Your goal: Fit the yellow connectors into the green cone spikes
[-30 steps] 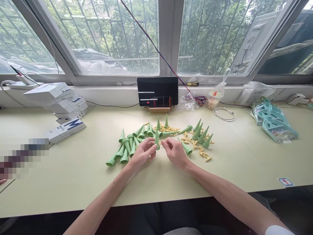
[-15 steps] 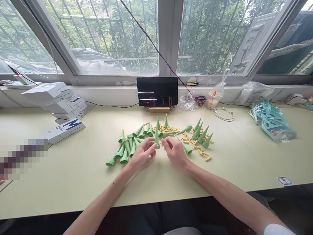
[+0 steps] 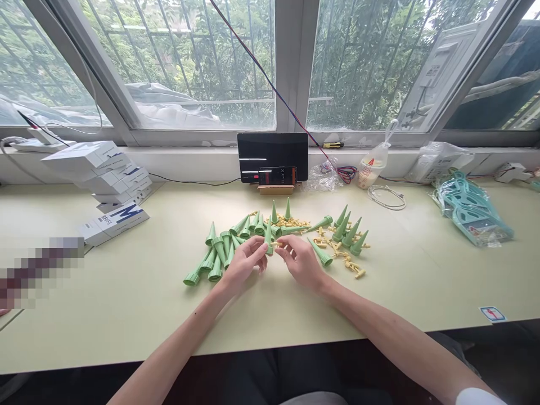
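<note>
My left hand is closed around the base of a green plastic watering spike, which stands point up between thumb and fingers. Level with its collar, my right hand pinches a small yellow valve piece that points at the spike's side. Whether the valve's tip sits inside the spike is too small to make out. Left of my hands lies a heap of green spikes. Loose yellow valves are piled behind them, and several spikes stand upright at the right among more yellow valves.
Behind the pile, a phone leans on a dark tablet. White boxes are stacked at the left, near a blurred-out patch. A bagged cup, a coiled cable and bagged teal plastic parts lie at the right.
My right hand has brought the yellow valve against the spike's side, and more of the valve shows. The left hand still holds the spike, shifted very slightly.
</note>
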Action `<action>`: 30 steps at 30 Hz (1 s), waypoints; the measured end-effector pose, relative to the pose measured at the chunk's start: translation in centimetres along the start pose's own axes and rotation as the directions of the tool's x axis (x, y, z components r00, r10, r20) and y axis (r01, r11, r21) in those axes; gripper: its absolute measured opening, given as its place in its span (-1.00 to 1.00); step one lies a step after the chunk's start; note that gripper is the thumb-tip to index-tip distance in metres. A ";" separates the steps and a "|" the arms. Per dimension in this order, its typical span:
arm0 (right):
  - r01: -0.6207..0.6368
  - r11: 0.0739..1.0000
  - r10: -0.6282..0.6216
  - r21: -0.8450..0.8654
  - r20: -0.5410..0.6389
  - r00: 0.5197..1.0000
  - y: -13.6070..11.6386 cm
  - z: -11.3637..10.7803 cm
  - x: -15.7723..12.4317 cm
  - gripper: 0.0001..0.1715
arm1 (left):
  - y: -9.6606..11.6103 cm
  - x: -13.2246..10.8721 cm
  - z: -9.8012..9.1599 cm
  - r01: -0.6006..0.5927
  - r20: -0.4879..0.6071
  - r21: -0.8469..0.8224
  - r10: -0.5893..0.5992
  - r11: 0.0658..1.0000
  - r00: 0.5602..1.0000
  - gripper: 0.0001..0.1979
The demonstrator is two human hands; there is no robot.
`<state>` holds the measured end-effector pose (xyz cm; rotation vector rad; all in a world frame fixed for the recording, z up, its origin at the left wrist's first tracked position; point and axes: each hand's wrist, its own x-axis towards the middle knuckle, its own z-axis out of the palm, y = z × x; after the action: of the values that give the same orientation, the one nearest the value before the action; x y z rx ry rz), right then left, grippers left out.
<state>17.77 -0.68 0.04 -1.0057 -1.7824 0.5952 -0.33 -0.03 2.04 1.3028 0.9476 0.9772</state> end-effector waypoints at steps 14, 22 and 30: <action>-0.063 0.995 0.063 -0.076 0.003 0.998 -0.1 -0.3 0.2 -0.52 | -0.3 -0.1 0.1 -0.075 0.126 0.128 0.059 0.989 0.990 -0.70; -0.101 0.993 0.099 -0.056 -0.034 0.994 -0.3 -0.3 0.3 -0.51 | -0.4 -0.3 0.2 -0.060 0.097 0.133 0.047 0.989 0.994 -0.66; -0.079 0.997 0.079 -0.027 0.022 0.997 -0.8 -0.4 0.3 -0.74 | 0.0 0.1 0.0 0.021 0.030 -0.011 -0.021 1.000 0.999 -0.59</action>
<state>17.81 -0.90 0.95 -1.0955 -1.7810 0.6357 -0.32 0.05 2.04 1.2922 0.9291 0.9433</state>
